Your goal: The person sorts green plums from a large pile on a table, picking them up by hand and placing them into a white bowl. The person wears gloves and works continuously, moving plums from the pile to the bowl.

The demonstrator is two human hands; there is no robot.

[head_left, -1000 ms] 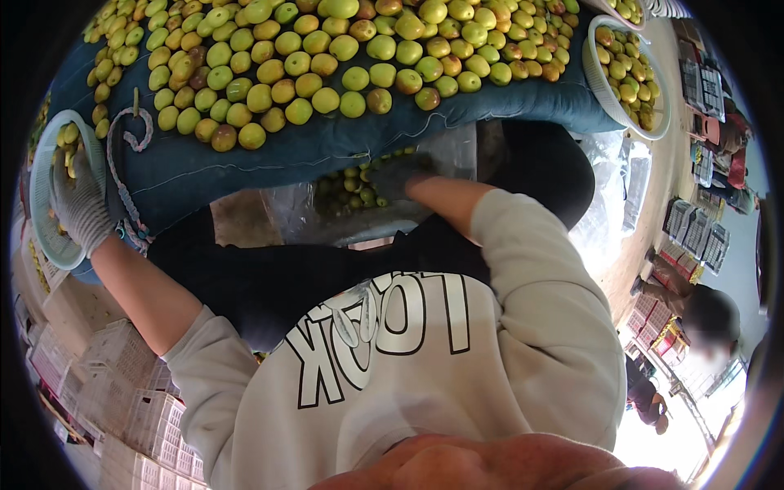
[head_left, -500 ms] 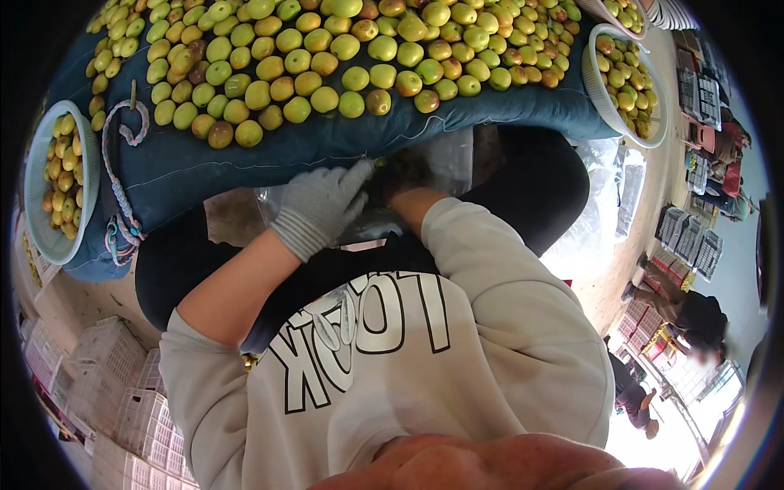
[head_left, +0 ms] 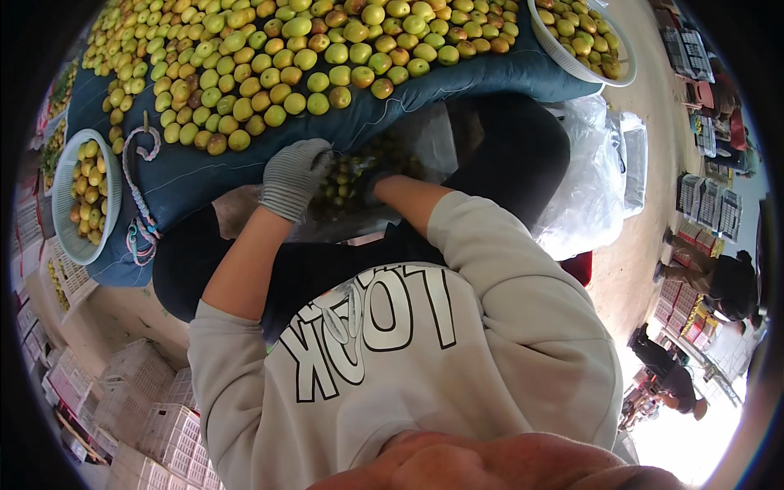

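Note:
Yellow-green and brownish jujubes [head_left: 269, 77] lie spread over a dark blue padded cloth [head_left: 269, 155] in front of me. Between my legs a clear plastic-lined container [head_left: 433, 147] holds more jujubes [head_left: 339, 184] in shadow. My left hand [head_left: 296, 173], in a grey knit glove, is at the container's left side below the cloth's edge. Its fingers are curled in, and what they grip, if anything, is hidden. My right hand [head_left: 374, 184] reaches into the container from the right. It looks dark-gloved, and its fingers are lost in shadow.
White baskets of jujubes stand at the left [head_left: 59, 196] and far right [head_left: 629, 69]. A braided cord [head_left: 135, 192] lies on the cloth. Clear plastic bags [head_left: 584, 188] are piled beside my right leg. Crates [head_left: 135, 376] and other people [head_left: 731, 286] are further off.
My left hand has moved slightly left, its outstretched fingers now curled. My right hand has shifted left, and more jujubes show in the container. The whole view has shifted.

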